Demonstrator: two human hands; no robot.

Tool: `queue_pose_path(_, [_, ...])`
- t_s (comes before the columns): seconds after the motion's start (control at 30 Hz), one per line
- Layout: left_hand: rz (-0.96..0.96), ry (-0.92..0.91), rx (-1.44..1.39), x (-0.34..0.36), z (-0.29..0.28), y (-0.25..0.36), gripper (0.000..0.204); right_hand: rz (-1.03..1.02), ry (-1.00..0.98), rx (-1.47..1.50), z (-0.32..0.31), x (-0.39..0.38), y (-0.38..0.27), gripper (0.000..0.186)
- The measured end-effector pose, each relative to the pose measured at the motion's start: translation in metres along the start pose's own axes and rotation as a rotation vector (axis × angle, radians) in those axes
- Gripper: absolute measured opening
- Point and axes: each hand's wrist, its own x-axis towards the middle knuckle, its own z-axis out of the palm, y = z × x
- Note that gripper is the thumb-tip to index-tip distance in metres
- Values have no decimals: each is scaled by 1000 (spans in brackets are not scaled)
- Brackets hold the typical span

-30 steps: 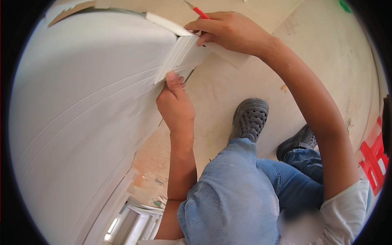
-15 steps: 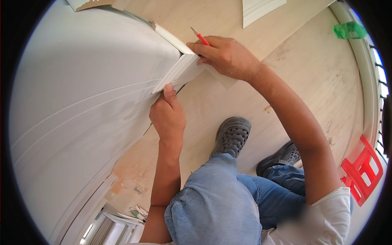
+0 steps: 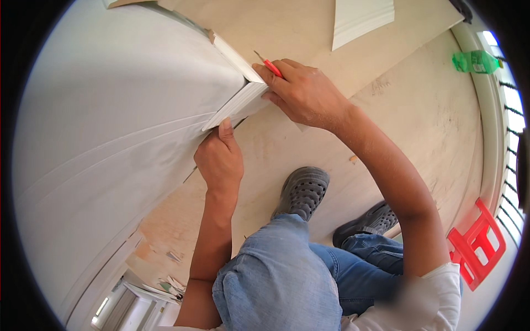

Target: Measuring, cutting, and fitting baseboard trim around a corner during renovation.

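Note:
A short piece of white moulding [image 3: 236,105] with a ridged edge sits against the corner of the white wall [image 3: 127,105]. My left hand [image 3: 220,160] is closed on its near end, thumb on the ridged edge and fingers partly hidden beneath. Another white moulding strip [image 3: 231,54] runs along the far side of the corner, and the two pieces meet there. My right hand [image 3: 312,96] is at that joint, fingers touching the moulding. Between its thumb and forefinger is a red pencil [image 3: 271,68], its tip pointing away from the joint.
A loose white moulding offcut [image 3: 361,22] lies on the board floor at the far side. On the right are a green plastic bottle [image 3: 477,62], a red plastic stool [image 3: 479,248] and a barred railing [image 3: 512,138]. Small debris [image 3: 172,286] lies at lower left.
The whole view has shifted slightly, so the scene sits a little lower. Both hands keep their hold at the moulding, and the right hand's fingers have shifted slightly around the pencil.

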Motion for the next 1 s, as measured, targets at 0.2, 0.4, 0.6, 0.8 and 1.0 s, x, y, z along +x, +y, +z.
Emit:
queue_pose_path(0.2, [27,58,10,-2,6,0,66,22,63,9,6,-2,2,47])
queue_pose_path(0.4, [45,58,-11,0,3,1,66,38,78,-30,6,-2,1,45])
queue_pose_path(0.6, [-17,34,29,-1,2,3,67,20,75,-1,8,-2,3,45])
queue_pose_path(0.8, [29,46,62,-1,7,-5,70,29,76,10,11,-3,1,49])
queue_pose_path(1.0, [-28,-36,41,-1,3,-4,72,61,47,42,4,-5,1,44])
